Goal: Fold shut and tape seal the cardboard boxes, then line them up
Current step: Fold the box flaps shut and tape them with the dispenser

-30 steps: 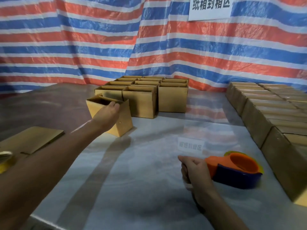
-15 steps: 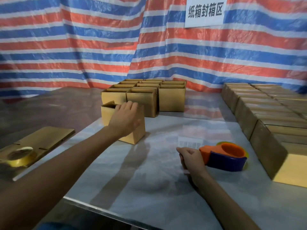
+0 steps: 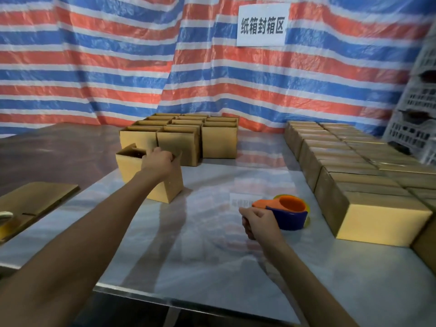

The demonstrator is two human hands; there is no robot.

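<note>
Centrally, the left hand point(image 3: 157, 161) curled its fingers point(image 3: 168, 155) over the top rim of an open cardboard box point(image 3: 132, 171) on the counter point(image 3: 212, 256). Nearby, the right hand point(image 3: 258, 224) gripped the tape dispenser point(image 3: 291, 215).

Our left hand point(image 3: 157, 161): gripping the rim of the open box point(image 3: 131, 171).
Our right hand point(image 3: 258, 223): holding the tape dispenser point(image 3: 291, 214).
</note>
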